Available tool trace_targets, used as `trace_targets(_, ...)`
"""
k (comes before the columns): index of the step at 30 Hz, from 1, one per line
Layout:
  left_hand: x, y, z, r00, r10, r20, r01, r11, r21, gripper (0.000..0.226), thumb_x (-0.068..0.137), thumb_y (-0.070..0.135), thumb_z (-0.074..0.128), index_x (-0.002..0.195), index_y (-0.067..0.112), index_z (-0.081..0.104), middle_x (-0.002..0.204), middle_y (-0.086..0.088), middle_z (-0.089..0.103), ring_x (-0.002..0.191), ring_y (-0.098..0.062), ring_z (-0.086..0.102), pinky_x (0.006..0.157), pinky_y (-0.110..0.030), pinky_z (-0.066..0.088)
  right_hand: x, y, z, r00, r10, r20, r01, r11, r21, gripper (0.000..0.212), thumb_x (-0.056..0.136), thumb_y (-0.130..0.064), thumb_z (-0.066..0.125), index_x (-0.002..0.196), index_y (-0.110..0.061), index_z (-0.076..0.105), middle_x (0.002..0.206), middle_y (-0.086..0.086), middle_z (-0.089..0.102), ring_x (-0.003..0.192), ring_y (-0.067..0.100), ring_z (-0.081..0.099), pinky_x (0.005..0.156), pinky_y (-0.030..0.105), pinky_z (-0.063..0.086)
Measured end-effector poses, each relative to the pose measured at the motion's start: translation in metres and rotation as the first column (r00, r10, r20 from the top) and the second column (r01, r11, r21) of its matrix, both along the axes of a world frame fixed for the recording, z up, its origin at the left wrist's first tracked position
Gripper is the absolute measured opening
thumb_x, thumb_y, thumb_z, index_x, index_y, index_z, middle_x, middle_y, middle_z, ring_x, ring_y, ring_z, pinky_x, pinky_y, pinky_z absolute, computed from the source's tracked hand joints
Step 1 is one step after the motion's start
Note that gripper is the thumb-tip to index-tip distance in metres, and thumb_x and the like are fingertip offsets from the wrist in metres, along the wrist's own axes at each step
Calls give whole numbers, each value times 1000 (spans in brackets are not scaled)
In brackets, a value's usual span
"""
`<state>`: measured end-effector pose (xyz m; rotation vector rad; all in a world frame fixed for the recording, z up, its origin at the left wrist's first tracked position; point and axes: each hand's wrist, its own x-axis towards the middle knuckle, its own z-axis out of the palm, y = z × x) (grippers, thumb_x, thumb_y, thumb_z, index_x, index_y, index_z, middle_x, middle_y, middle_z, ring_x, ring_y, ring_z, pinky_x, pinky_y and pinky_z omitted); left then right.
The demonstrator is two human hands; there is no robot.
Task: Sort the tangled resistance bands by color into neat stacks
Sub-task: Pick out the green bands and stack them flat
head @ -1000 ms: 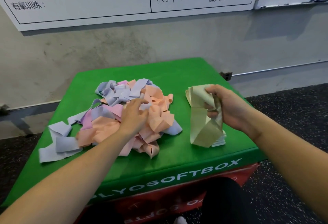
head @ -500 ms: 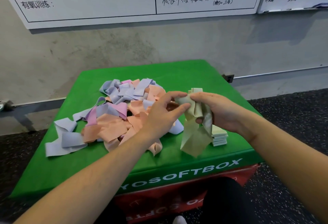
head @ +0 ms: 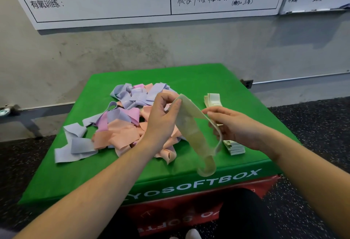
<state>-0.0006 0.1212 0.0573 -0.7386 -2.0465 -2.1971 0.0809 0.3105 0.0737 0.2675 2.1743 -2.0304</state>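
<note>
A pale green band (head: 191, 130) hangs as a long loop between my two hands, above the green box top (head: 189, 75). My left hand (head: 162, 117) pinches its upper end between thumb and fingers. My right hand (head: 233, 125) holds the loop's right side with curled fingers. Behind my right hand lies a stack of pale green bands (head: 214, 99), whose near end (head: 234, 146) shows below my wrist. A tangled heap of lilac, pink and peach bands (head: 123, 125) covers the middle and left of the box top.
The box is a green soft plyo box with a red side (head: 180, 218), standing on dark speckled floor (head: 312, 125). A grey wall with whiteboards (head: 113, 1) rises behind it. A wall socket (head: 248, 83) sits at the box's far right.
My left hand left the heap and took hold of the pale green band. Both hands moved apart, so the bunched band now hangs stretched out as a loop.
</note>
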Motion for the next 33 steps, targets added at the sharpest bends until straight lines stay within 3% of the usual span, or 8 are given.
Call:
trace_targets(3,4,0,-1,998,-20,53,21,999,-32,15,103,18,55,91,27,53,84,3,55,72,1,50,68,-16,42,3,-4,-1,999,17,-29,-12,989,148,23,94,-52,57,104,-34,66,82,-2,51,66,13,46,67,32,39)
trace_targets(7,2,-1,-2,986,34,165,-34,999,-7,24,101,25,58,83,41,57,75,12,63,75,-8,54,71,-33,43,10,-5,-2,990,131,-48,-117,969,220,25,93,-19,66,112,-14,51,71,-8,62,62,11,49,63,30,39)
trace_targets(10,3,-3,-1,985,56,162,-53,998,-26,15,100,24,59,89,33,55,78,9,61,74,-8,52,69,-31,41,12,-7,-3,984,176,-35,-158,943,294,12,97,-13,58,106,-6,61,93,1,74,77,12,62,75,35,50)
trace_targets(16,1,-10,0,968,80,237,-76,997,-25,9,100,21,59,94,21,53,65,14,60,52,2,50,51,-16,40,12,-3,-17,999,3,-39,-2,1000,23,14,99,-17,58,100,-13,71,95,4,74,89,20,70,88,39,56)
trace_targets(19,3,-14,-4,969,56,242,-56,998,-6,9,101,24,59,94,20,54,65,17,63,60,-2,56,58,-24,45,15,-6,-24,999,-30,-43,29,999,-13,13,99,-22,59,105,-15,68,89,6,72,77,20,70,64,30,56)
trace_targets(26,-2,-24,-6,965,61,257,-91,990,108,8,101,21,58,94,22,56,82,8,66,77,-7,59,74,-30,47,18,-2,-41,997,78,21,-81,952,295,16,86,-4,70,96,-15,75,92,5,76,81,15,67,85,36,53)
trace_targets(29,-3,-32,-14,973,38,230,-57,995,76,8,97,29,64,90,32,60,86,7,64,84,-14,56,78,-38,43,15,3,-44,1000,-31,1,26,857,514,22,89,-7,63,89,-25,76,79,-6,74,76,16,67,75,35,56)
trace_targets(33,-5,-38,-23,969,64,237,-82,994,68,8,93,32,64,87,34,59,82,12,60,81,-12,52,77,-39,42,10,13,-42,974,-174,-146,226,810,541,25,97,-22,61,90,-42,74,86,2,76,70,27,64,72,51,57)
